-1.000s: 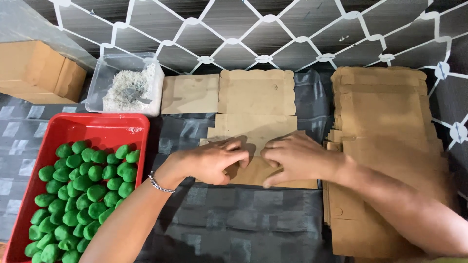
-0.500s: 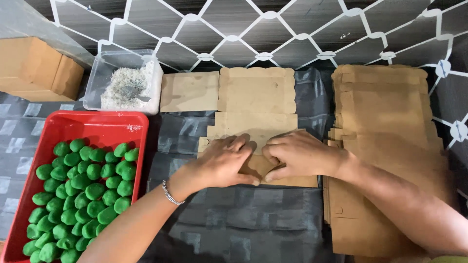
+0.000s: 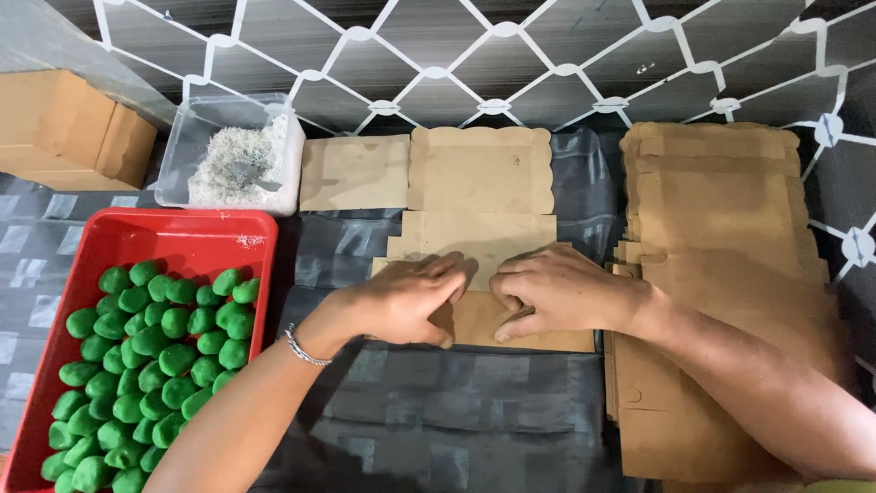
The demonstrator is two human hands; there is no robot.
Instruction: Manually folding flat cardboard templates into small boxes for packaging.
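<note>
A flat brown cardboard box blank (image 3: pixel 481 178) with scalloped edges lies on the dark sheet in front of me. My left hand (image 3: pixel 408 299) presses down on its near part, fingers pointing right. My right hand (image 3: pixel 558 292) presses on the same near flap from the right, its fingers curled at the fold. The two hands almost touch at the middle of the blank. A thin bracelet sits on my left wrist.
A red tray (image 3: pixel 196 241) holding several green lumps sits at the left. Behind it stands a clear tub (image 3: pixel 193 139) of pale shredded filling. A stack of flat cardboard blanks (image 3: pixel 721 219) lies at the right. Brown boxes (image 3: pixel 68 132) stand far left.
Both hands have drawn closer together on the near flap of the blank, and the flap looks pressed flatter than before.
</note>
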